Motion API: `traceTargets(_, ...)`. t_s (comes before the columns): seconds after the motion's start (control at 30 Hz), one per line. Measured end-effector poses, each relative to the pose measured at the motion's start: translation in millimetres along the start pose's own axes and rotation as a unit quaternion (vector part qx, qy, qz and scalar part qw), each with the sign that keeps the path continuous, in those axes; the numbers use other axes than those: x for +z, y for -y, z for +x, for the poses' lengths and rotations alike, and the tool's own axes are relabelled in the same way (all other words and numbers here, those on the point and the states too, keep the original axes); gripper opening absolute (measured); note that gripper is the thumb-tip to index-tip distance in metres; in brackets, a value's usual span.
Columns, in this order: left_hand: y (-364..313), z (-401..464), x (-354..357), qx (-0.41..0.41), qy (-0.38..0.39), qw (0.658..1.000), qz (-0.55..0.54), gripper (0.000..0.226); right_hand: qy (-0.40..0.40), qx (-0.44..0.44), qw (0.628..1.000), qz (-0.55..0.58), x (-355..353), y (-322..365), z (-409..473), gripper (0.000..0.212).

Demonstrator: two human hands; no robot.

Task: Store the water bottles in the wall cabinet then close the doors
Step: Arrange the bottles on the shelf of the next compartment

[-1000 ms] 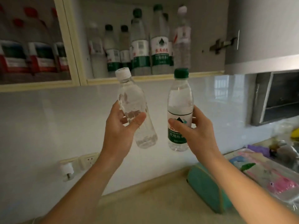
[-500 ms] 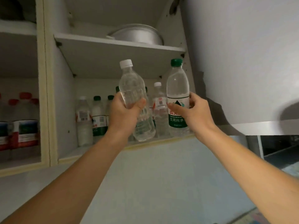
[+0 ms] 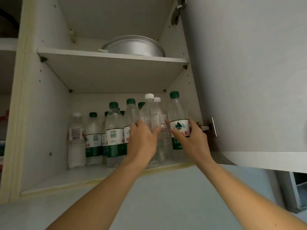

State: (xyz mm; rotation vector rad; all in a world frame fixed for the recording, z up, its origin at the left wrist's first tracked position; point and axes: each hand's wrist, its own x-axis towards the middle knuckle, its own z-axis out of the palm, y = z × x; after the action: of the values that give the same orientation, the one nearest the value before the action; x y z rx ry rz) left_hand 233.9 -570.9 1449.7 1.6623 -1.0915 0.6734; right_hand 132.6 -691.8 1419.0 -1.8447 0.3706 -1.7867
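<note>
My left hand [image 3: 144, 141] grips a clear white-capped bottle [image 3: 150, 113] standing at the front of the wall cabinet's lower shelf [image 3: 66, 177]. My right hand [image 3: 194, 141] grips a green-capped bottle [image 3: 177, 113] with a green and white label, upright at the shelf's right end. Both bottles' bases are hidden behind my hands and the shelf edge. Several other bottles [image 3: 113, 130] stand in rows to the left and behind.
The open right cabinet door [image 3: 249, 80] hangs beside my right hand, its metal handle [image 3: 214, 127] close to my fingers. A metal pot [image 3: 132, 47] sits on the upper shelf. A neighbouring compartment at far left holds red-capped bottles [image 3: 4, 117].
Both hands have carried their bottles up from below the cabinet and in onto the lower shelf, and my view has tilted upward toward the cabinet.
</note>
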Motion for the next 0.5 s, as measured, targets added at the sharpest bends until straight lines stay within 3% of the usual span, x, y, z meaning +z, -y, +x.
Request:
traceTargets(0.07, 3.6, 0.0, -2.9, 0.034, -0.041, 0.990, 0.133, 0.068, 0.014, -0.006, 0.999, -0.029, -1.4, -9.7, -0.7, 0.036)
traceTargets(0.13, 9.0, -2.2, -8.0, 0.058, -0.066, 0.979, 0.184, 0.076, 0.027, -0.019, 0.998, -0.059, -3.5, -19.8, -3.6, 0.044)
traceTargets(0.27, 20.9, -13.9, -6.0, 0.081, -0.042, 0.984, 0.156, 0.101, 0.031, -0.030, 0.991, -0.130, -3.4, -28.9, -11.0, 0.060)
traceTargets(0.5, 16.8, -13.5, 15.5, 0.087, -0.033, 0.986, 0.140, 0.108, 0.041, 0.019, 0.983, -0.176, 1.7, -20.9, -12.9, 0.062)
